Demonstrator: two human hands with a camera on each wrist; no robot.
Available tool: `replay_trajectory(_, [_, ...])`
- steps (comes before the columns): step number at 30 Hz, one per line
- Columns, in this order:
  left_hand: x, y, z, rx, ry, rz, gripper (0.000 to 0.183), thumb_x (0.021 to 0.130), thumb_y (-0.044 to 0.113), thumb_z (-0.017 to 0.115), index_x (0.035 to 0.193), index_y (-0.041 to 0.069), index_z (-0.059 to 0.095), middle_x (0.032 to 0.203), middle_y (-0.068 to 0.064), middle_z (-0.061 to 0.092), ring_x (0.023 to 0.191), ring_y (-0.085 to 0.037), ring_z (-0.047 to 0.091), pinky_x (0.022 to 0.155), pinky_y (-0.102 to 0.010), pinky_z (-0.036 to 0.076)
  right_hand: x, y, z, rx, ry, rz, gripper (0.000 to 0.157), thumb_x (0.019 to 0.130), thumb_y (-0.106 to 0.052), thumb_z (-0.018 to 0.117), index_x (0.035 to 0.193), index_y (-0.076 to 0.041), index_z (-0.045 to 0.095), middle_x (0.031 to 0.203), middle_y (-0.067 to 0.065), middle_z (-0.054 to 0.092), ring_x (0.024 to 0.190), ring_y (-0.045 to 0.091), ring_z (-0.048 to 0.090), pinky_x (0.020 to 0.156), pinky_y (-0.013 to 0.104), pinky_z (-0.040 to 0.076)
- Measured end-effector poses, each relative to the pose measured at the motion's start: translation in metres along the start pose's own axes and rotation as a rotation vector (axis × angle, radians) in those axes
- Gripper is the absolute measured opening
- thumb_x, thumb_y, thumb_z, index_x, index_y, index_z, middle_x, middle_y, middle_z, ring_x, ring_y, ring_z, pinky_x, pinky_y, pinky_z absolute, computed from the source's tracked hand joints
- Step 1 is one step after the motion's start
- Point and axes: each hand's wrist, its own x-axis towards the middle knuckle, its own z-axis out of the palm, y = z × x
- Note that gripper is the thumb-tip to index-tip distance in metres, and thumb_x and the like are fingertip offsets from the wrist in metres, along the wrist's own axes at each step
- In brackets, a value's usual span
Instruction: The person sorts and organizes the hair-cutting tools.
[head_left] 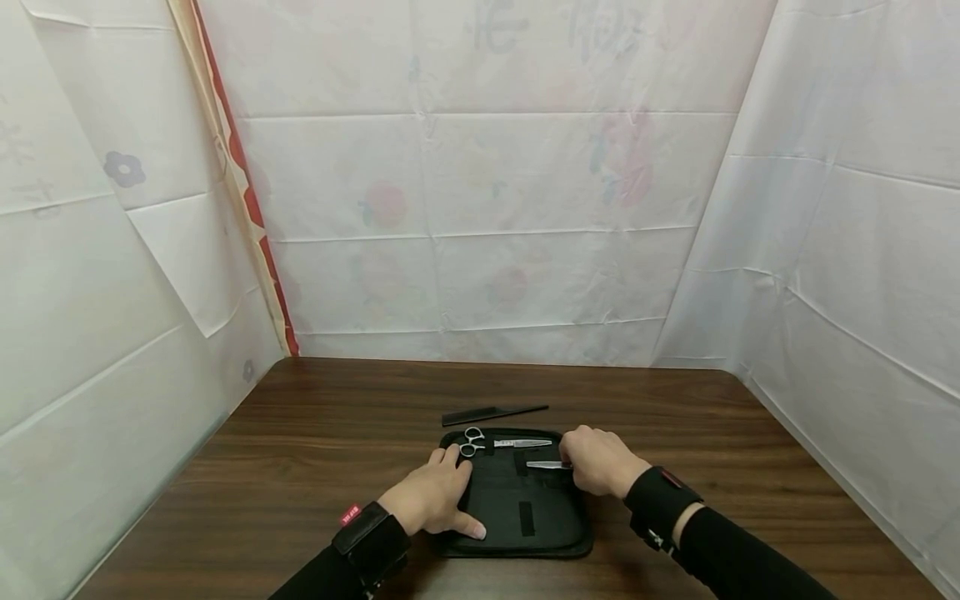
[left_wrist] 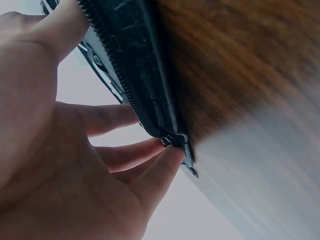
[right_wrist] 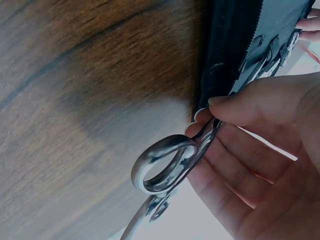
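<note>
An opened black zip case (head_left: 498,508) lies on the table, with one pair of silver scissors (head_left: 517,443) across its upper part. My right hand (head_left: 600,461) is at the case's right edge, pinching a second pair of scissors (head_left: 547,465) between thumb and fingers. Its blades point left over the case near a black strap. In the right wrist view, the finger loop (right_wrist: 162,165) of these scissors sticks out beyond the fingertips. Spread along the case's left side, my left hand (head_left: 435,493) rests on it. In the left wrist view, its fingertips touch the zipped edge (left_wrist: 145,115).
A black comb (head_left: 491,413) lies on the brown wooden table (head_left: 337,433), just behind the case. Another black strap (head_left: 527,518) is on the case's lower part. White sheets (head_left: 487,208) hang behind the table and along both sides.
</note>
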Motion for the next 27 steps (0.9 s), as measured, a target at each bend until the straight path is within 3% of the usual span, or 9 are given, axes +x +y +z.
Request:
replay_trajectory(13, [0.000,0.000,-0.002,0.007,-0.016,-0.013,0.095,0.075,0.064,0.080,0.141,0.001,0.054,0.150,-0.022,0.040,0.137,-0.038,0.041,0.100,-0.050,0.049,0.006,-0.004,-0.001,-0.059,0.013,-0.007,0.026,0.085,0.012,0.067,0.080,-0.013,0.074,0.078,0.002,0.066,0.059,0.011,0.053,0.060,0.034,0.048])
replay_trajectory(20, [0.001,0.001,-0.003,0.013,-0.020,-0.009,0.095,0.076,0.064,0.079,0.141,0.001,0.053,0.152,-0.023,0.039,0.139,-0.038,0.040,0.101,-0.050,0.048,0.009,-0.005,-0.005,-0.092,0.034,-0.046,0.028,0.086,0.013,0.066,0.078,-0.013,0.073,0.075,0.000,0.063,0.057,0.012,0.049,0.057,0.034,0.042])
replay_trajectory(27, [0.001,0.001,-0.003,0.015,-0.027,-0.019,0.096,0.075,0.065,0.079,0.142,0.001,0.054,0.151,-0.022,0.040,0.138,-0.038,0.040,0.101,-0.050,0.048,0.013,-0.004,-0.002,-0.089,0.020,-0.085,0.023,0.086,0.011,0.067,0.088,-0.010,0.078,0.088,0.005,0.071,0.066,0.015,0.061,0.063,0.035,0.052])
